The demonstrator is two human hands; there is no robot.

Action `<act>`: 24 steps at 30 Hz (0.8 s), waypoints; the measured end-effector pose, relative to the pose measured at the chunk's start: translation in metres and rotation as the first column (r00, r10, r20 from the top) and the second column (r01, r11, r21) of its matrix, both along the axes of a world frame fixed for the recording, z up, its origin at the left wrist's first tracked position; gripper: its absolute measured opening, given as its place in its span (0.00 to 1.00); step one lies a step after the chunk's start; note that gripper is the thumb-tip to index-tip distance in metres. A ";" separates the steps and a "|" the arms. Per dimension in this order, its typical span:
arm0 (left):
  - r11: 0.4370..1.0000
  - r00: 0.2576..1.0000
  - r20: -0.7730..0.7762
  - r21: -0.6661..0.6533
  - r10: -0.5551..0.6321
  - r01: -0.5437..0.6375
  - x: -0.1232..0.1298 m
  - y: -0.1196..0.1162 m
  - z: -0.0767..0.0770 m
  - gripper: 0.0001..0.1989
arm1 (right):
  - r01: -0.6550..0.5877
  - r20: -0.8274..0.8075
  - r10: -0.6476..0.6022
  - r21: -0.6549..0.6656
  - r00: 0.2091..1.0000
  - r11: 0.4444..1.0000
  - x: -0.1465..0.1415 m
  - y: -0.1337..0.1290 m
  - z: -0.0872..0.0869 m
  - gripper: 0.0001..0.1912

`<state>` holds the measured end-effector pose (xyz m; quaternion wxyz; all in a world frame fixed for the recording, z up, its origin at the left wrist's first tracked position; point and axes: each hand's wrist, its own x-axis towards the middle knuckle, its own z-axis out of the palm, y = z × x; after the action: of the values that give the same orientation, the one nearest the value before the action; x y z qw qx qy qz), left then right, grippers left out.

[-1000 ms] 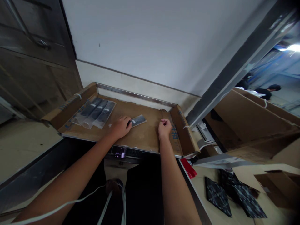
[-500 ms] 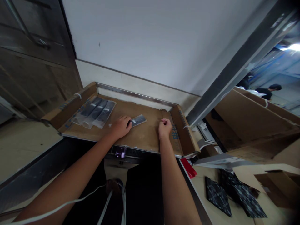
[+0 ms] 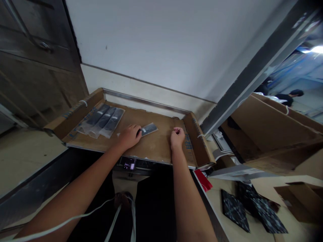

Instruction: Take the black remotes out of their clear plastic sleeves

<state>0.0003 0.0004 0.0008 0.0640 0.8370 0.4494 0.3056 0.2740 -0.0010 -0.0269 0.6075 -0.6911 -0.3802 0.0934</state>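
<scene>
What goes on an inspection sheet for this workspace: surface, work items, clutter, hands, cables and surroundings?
Surface: brown cardboard tray with raised sides.
Work items: one dark packet, partly covered by the left hand; three dark sleeved packets side by side at the tray's left.
Clutter: dark patterned pieces and a red item, right of the tray.
Hands: left on the single packet, grip unclear; right hand curled at the tray's right, contents unclear.
Cables: pale cord across the left forearm.
Surroundings: pale wall ahead, large cardboard box right.

Shallow brown cardboard-lined worktop [image 3: 157, 149]: three dark, clear-plastic-sleeved strips [image 3: 104, 121] side by side at left; flat dark-grey rectangular packet [image 3: 151, 128] mid-surface.
</scene>
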 end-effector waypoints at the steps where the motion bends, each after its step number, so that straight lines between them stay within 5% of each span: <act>1: 1.000 1.000 0.001 0.001 0.001 -0.001 0.000 0.000 0.000 0.08 | -0.002 0.003 0.002 -0.002 1.000 1.000 0.000 0.000 0.001 0.14; 24: 1.000 1.000 -0.014 0.003 -0.001 0.001 0.000 0.000 0.001 0.09 | -0.003 0.011 0.003 -0.004 1.000 1.000 0.000 -0.002 0.002 0.14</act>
<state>-0.0001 0.0003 0.0013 0.0599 0.8394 0.4488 0.3005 0.2736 -0.0030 -0.0247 0.6037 -0.6923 -0.3845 0.0914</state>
